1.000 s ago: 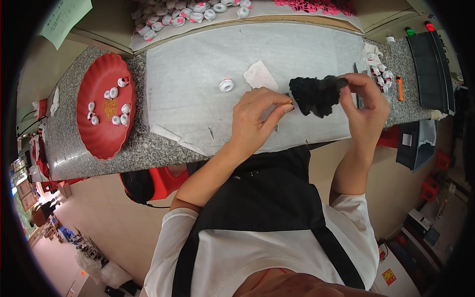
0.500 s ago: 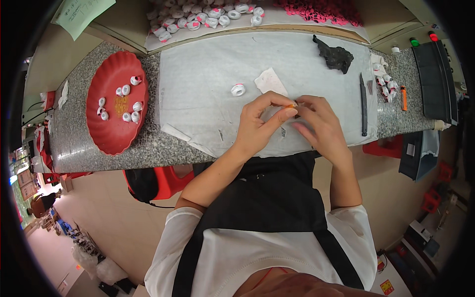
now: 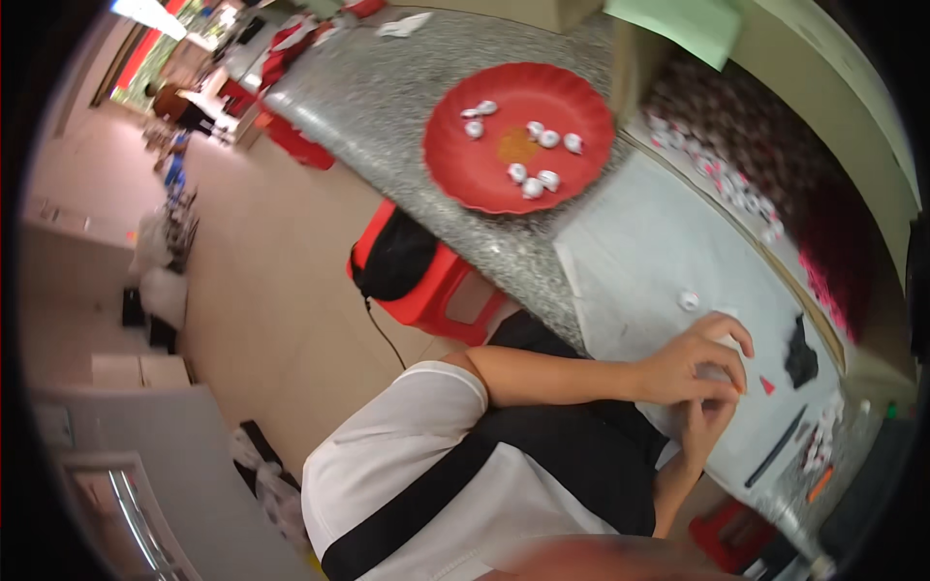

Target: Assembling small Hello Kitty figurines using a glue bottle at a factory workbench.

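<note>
My left hand (image 3: 690, 366) and my right hand (image 3: 709, 424) meet fingertip to fingertip over a pale sheet (image 3: 630, 242). Both are pinched around something small with a hint of orange, mostly hidden by fingers and blur; I cannot make out its kind. My left index finger arches up, away from the pinch. A small rounded white piece (image 3: 689, 301) lies on the sheet beyond my left hand. Just right of my fingers is a small red triangular scrap (image 3: 767, 385). Farther right lie a crumpled black lump (image 3: 801, 354) and a dark slim tool (image 3: 775, 447).
A red scalloped plate (image 3: 455, 179) holding several white pieces stands on the granite counter (image 3: 358, 107). Heaped white pieces (image 3: 722, 179) and pink ones (image 3: 823, 295) fill the shelf behind. An orange stick (image 3: 820, 482) lies at far right. A red stool (image 3: 426, 295) stands below the counter.
The view has swung left and tilted, bringing the plate to the middle top. My hands remain together, fingertips meeting. The red scrap now shows beside them; the white paper slip no longer shows.
</note>
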Demonstrator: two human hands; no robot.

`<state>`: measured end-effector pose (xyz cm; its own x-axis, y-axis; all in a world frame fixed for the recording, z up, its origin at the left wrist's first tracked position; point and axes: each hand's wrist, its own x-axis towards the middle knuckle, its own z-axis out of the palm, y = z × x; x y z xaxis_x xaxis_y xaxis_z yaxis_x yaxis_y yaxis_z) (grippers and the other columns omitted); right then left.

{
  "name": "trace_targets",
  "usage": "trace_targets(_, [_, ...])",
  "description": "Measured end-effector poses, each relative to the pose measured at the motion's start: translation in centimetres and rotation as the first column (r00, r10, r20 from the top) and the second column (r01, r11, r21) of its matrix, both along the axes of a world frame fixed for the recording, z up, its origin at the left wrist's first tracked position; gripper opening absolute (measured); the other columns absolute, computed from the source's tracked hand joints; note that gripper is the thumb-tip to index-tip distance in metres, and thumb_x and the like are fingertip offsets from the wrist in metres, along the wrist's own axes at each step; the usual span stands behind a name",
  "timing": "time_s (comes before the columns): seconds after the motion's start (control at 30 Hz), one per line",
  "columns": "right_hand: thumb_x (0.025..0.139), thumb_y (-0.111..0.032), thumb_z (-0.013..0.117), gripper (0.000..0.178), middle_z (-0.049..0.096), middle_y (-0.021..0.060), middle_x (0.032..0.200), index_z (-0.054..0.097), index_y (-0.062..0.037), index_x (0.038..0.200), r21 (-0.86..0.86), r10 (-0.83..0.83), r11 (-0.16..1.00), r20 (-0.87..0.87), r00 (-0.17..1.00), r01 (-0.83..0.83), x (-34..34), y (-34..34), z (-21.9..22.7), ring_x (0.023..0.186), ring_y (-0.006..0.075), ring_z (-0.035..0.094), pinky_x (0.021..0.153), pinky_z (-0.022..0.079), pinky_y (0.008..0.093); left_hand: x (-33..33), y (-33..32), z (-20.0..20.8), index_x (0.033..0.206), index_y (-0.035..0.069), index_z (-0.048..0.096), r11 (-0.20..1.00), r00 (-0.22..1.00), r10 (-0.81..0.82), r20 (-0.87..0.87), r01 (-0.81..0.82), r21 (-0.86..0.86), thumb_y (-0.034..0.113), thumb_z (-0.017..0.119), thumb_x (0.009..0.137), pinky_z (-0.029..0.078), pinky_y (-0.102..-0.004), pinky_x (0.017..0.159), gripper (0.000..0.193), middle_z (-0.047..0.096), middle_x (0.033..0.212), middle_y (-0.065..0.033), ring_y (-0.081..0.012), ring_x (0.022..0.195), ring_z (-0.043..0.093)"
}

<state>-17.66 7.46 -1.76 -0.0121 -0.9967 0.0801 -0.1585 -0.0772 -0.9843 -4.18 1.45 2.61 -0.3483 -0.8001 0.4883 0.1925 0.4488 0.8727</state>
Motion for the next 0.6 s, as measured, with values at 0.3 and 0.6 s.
trace_targets(0.3, [0.081,-0.016,0.04,0.045,0.045,0.0096,0.087,0.026,0.0016,0.12,-0.049,-0.058,0.996,0.231,0.971,0.072,1.5,-1.8,2.2,0.075,0.0163,0.045,0.062,0.04,0.025,3.0,-2.3,-3.2,0.085,0.005,0.052,0.906,0.697,0.416,0.584,-0.371,-0.203,0.017,0.064,0.061,0.033,-0.0318,0.071,0.03,0.044,0.086,-0.0068,-0.0214,0.083,0.042])
trace_targets(0.6, [0.08,-0.013,0.042,0.038,0.044,0.0109,0.097,0.031,-0.0024,0.115,-0.126,-0.169,0.967,0.341,0.925,0.223,0.5,-1.6,3.3,0.072,0.0146,0.044,0.057,0.036,0.0234,3.2,-2.8,-2.2,0.083,0.002,0.054,0.969,0.952,0.112,0.286,-0.169,0.183,0.007,0.062,0.063,0.042,-0.0274,0.06,0.022,0.049,0.086,-0.0078,-0.0195,0.075,0.05])
